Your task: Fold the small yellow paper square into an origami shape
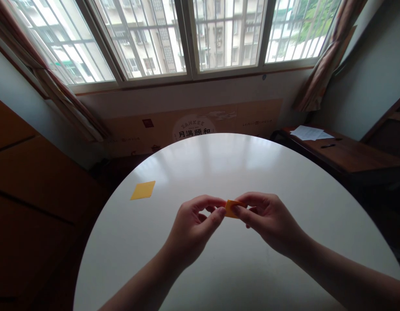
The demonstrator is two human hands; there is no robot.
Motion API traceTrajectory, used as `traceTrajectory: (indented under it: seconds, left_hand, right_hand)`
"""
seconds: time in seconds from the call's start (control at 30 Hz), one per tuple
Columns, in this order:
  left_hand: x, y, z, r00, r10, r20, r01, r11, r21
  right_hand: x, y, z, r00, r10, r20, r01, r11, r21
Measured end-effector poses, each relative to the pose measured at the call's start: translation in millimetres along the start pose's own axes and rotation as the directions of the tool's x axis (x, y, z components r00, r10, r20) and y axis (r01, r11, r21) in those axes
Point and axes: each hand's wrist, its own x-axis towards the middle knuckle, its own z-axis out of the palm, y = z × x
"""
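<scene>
Both my hands are raised over the round white table [219,168], meeting at its middle. Between them is a small folded orange paper [231,208]. My left hand [195,224] pinches its left side with thumb and forefinger. My right hand [268,220] pinches its right side, fingers curled. Most of the paper is hidden by my fingertips. A second, flat square of orange paper [143,190] lies on the table to the left, well apart from my hands.
A dark wooden desk [349,155] with white sheets [308,132] and a pen [328,146] stands at the right. A cardboard panel [193,125] leans under the barred window [187,34]. Dark wooden furniture [31,194] fills the left side.
</scene>
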Motion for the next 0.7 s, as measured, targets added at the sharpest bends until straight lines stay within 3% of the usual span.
traceTrajectory:
  seconds: [0.5, 0.7]
  left_hand:
    - [1.7, 1.4, -2.2, 0.999, -0.015, -0.042, 0.011, 0.997, -0.082]
    - [1.9, -3.3, 1.5, 0.986, -0.024, -0.164, -0.002, 0.988, -0.157]
  right_hand:
    - [-1.3, -2.8, 3.6, 0.999, -0.026, 0.028, 0.028, 0.997, -0.074]
    - [-1.8, -2.8, 6.6, 1.0, -0.019, 0.004, 0.019, 1.0, -0.011]
